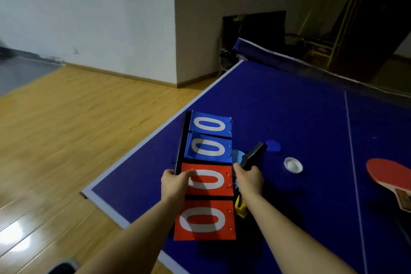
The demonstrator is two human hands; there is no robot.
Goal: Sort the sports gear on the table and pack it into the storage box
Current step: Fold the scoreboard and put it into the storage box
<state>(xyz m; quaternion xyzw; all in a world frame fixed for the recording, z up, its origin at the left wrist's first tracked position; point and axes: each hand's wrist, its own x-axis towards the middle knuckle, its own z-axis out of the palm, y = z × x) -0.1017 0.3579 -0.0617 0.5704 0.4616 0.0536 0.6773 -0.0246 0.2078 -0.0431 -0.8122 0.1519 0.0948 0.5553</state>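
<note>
A flip scoreboard (pixel 206 176) with two blue and two red "0" cards is held above the blue table-tennis table (pixel 300 118). My left hand (pixel 175 184) grips its left edge, thumb across a red card. My right hand (pixel 249 179) holds its ringed right edge; a black handle-like object (pixel 253 154) juts up past this hand. Light blue (pixel 238 155) and yellow (pixel 241 208) items peek out from behind the scoreboard. No storage box is in view.
A blue disc (pixel 273 146) and a white cap (pixel 293 164) lie on the table right of my hands. A red paddle (pixel 391 176) lies at the right edge. The net (pixel 311 64) crosses the far side. Wooden floor (pixel 77 129) lies to the left.
</note>
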